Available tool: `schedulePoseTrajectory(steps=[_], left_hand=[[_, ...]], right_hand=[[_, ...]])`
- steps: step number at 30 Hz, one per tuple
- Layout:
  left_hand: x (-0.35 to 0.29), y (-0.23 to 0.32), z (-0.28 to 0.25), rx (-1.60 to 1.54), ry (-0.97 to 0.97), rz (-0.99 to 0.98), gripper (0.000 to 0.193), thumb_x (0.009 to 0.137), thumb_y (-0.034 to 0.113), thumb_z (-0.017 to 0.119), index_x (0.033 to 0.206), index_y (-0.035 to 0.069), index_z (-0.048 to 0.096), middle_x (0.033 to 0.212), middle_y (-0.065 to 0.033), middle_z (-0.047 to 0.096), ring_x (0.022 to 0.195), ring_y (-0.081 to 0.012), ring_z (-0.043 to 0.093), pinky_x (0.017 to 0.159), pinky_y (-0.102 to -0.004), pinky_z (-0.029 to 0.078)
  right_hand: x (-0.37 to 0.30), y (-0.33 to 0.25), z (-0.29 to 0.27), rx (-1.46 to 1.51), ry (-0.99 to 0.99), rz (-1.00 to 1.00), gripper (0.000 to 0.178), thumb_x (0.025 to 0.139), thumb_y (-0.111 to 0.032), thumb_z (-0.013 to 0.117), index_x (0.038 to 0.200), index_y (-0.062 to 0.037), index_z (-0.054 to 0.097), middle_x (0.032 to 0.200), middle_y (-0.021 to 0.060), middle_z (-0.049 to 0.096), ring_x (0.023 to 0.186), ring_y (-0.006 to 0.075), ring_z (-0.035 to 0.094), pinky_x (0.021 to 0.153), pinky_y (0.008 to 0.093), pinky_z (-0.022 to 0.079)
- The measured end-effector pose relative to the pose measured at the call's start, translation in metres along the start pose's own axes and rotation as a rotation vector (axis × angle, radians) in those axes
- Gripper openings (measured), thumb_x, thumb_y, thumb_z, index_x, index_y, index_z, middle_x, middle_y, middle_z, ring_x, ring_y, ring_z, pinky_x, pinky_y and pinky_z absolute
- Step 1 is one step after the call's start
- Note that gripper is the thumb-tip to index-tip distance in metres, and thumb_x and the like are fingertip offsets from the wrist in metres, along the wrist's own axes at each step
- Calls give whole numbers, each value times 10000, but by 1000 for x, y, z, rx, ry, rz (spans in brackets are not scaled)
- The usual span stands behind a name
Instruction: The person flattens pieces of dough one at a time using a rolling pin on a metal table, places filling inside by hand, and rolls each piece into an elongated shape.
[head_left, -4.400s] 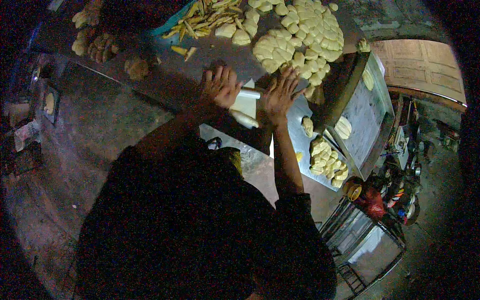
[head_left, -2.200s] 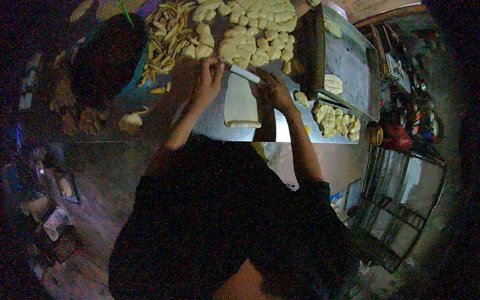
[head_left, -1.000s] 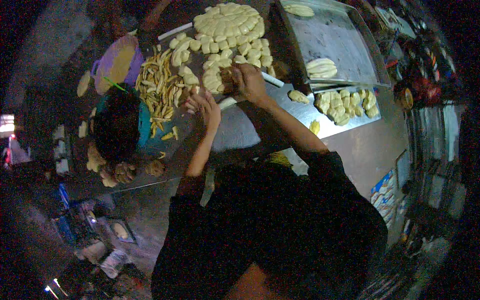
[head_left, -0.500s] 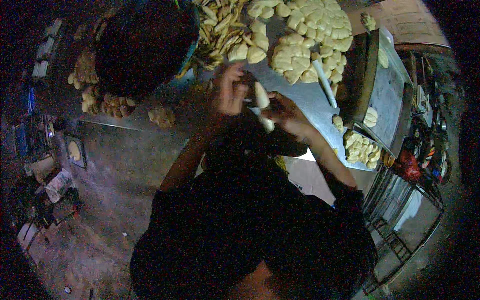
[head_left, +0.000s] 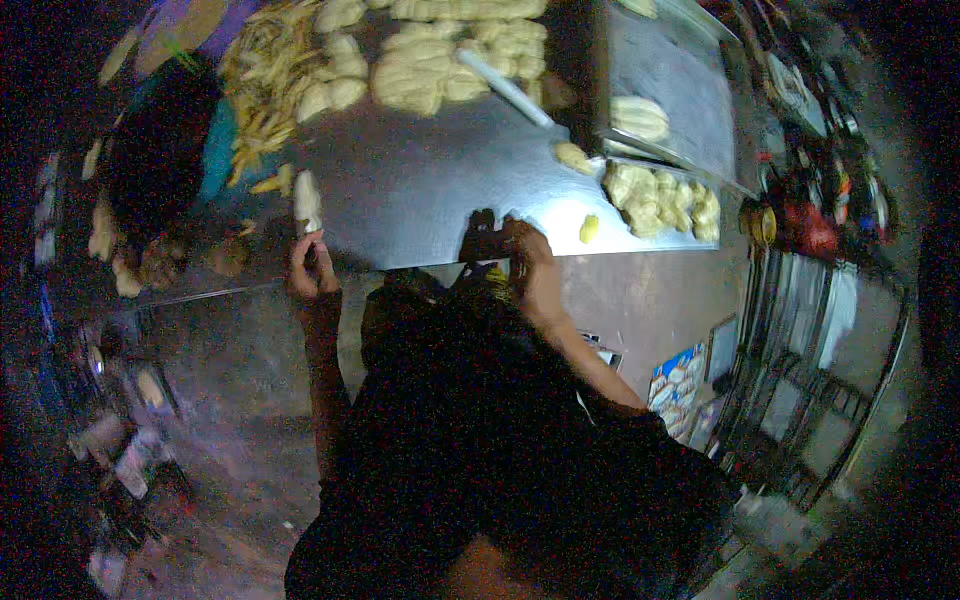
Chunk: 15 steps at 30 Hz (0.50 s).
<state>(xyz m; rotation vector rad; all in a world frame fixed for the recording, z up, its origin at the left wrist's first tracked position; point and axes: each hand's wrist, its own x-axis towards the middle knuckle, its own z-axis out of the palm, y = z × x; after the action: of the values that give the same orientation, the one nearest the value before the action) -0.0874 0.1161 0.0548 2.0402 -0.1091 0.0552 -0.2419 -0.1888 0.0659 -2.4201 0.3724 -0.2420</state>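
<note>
A: What is held nearest the body?

B: One piece of dough (head_left: 306,200), pale and upright, is pinched at its lower end by the left hand (head_left: 310,272). The fingers are curled closed around it, at the near edge of the metal table (head_left: 420,190).

A: And the other hand?

B: The right hand (head_left: 527,262) is set at the same near edge of the table, to the right of the dough piece. Its fingers are bent over the edge, and a small dark thing seems to be covered by them; whether anything is gripped cannot be told.

A: What is counted on the table beyond that edge?

B: One small yellowish lump (head_left: 589,228) is seen just beyond the right hand. One cluster of shaped dough pieces (head_left: 660,195) lies right of it, too blurred for a count. One rolling pin (head_left: 505,88) is laid slantwise farther in.

A: And farthest back?

B: One heap of dough lumps (head_left: 450,60) is piled at the far edge of the table. One pile of thin yellow strips (head_left: 265,80) is spread on its far left. One metal tray (head_left: 670,90) is set on the far right, with one folded dough piece (head_left: 640,118) on it.
</note>
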Motion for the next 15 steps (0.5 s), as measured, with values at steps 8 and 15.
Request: schedulePoseTrajectory(steps=[8, 15], left_hand=[[-69, 70, 68, 117, -251, 128, 202, 1002, 214, 574, 1136, 82, 649, 1139, -130, 676, 1123, -310, 612, 1038, -415, 422], [-94, 43, 69, 205, -136, 329, 173, 979, 197, 583, 1075, 93, 683, 1025, -114, 711, 1028, -357, 650, 1088, -493, 392]], right_hand=[[-26, 92, -63, -340, -79, 19, 697, 1008, -291, 505, 1545, 22, 190, 1610, 235, 195, 1487, 424, 187, 1211, 491, 204], [-10, 50, -48, 124, -129, -84, 624, 1022, -274, 500, 1506, 52, 280, 1580, 276, 247, 1456, 448, 260, 1184, 467, 276]])
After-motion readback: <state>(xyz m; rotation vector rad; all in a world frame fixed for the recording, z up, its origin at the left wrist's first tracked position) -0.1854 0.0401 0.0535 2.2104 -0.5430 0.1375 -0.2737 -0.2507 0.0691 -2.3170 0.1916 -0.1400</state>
